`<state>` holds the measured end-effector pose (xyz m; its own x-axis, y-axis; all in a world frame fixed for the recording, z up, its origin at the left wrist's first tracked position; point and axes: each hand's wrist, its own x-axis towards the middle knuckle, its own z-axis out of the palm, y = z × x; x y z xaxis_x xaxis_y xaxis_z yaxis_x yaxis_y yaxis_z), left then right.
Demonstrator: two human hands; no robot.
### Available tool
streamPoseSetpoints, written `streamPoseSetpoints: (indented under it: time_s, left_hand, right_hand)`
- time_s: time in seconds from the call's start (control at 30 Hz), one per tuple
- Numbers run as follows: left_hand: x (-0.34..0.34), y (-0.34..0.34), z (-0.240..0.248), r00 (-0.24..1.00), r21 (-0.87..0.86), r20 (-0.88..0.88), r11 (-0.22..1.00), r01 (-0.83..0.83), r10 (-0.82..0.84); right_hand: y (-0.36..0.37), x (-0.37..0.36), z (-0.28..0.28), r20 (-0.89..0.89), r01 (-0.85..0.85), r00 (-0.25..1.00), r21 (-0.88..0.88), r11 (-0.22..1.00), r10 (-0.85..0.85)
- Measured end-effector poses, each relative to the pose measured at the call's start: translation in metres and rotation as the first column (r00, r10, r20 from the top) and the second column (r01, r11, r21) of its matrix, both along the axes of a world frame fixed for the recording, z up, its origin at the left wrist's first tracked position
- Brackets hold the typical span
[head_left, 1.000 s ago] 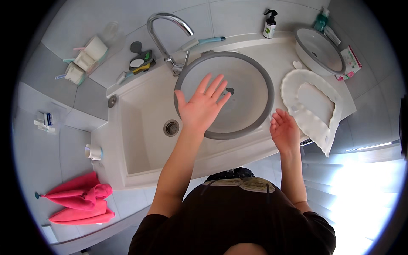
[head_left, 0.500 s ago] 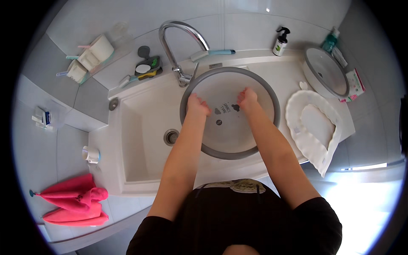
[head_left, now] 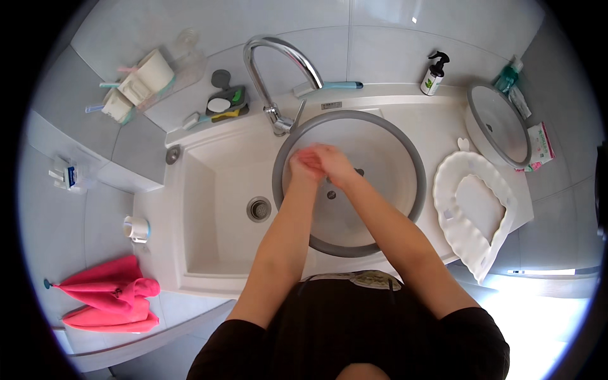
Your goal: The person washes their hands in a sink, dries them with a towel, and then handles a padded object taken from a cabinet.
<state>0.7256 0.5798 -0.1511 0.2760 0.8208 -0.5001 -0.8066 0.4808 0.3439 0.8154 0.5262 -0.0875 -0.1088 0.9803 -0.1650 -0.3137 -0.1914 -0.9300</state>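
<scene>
A round white basin [head_left: 354, 244] with a broad grey rim stands partly over the sink's right side, with grey printed marks on its bottom. My left hand [head_left: 306, 166] and my right hand [head_left: 334, 163] meet over the left part of the basin. The right hand lies against the left one, overlapping it. Motion smears the fingers of both, so neither their pose nor anything between them can be made out. Both forearms reach across the basin's near rim. Behind the basin rises a chrome faucet [head_left: 282, 43], its spout pointing toward the basin.
The white sink [head_left: 215, 247] has a drain [head_left: 258, 209] left of the basin. A scalloped white ring-shaped item [head_left: 448, 190], a smaller grey-rimmed basin [head_left: 476, 130] and a spray bottle [head_left: 432, 77] occupy the right counter. Pink towels [head_left: 120, 288] hang at left; a blue-handled brush [head_left: 339, 85] lies behind.
My hands were apart inside the basin; now they are together at its left part. The right hand has moved left across to the left hand. The whole view has shifted slightly.
</scene>
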Motion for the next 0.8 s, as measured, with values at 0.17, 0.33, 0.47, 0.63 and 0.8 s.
streamPoseSetpoints:
  time_s: [0.17, 0.33, 0.47, 0.63, 0.8]
  left_hand:
    - [-0.026, -0.04, 0.072, 0.94, 0.3, 0.335, 0.953, -0.042, -0.064]
    - [-0.015, -0.055, 0.082, 0.887, 0.536, 0.255, 0.82, 0.203, -0.386]
    - [0.021, -0.083, 0.112, 0.952, 0.212, 0.139, 0.947, 0.241, -0.273]
    - [-0.046, -0.052, 0.083, 0.994, 0.29, -0.085, 0.953, 0.092, -0.07]
    - [0.013, -0.104, 0.128, 0.983, 0.309, -0.022, 0.934, 0.18, -0.182]
  right_hand:
    - [-0.039, -0.065, 0.021, 0.743, -0.172, 0.412, 0.632, 0.756, -0.527]
    - [-0.003, -0.029, -0.012, 0.586, -0.099, 0.749, 0.559, 0.823, -0.308]
    - [0.004, 0.008, -0.038, 0.863, -0.179, 0.109, 0.506, 0.844, -0.494]
    - [-0.023, -0.061, 0.04, 0.801, -0.1, 0.424, 0.505, 0.858, -0.422]
    - [-0.018, -0.004, 0.041, 0.781, 0.091, 0.566, 0.26, 0.961, -0.264]
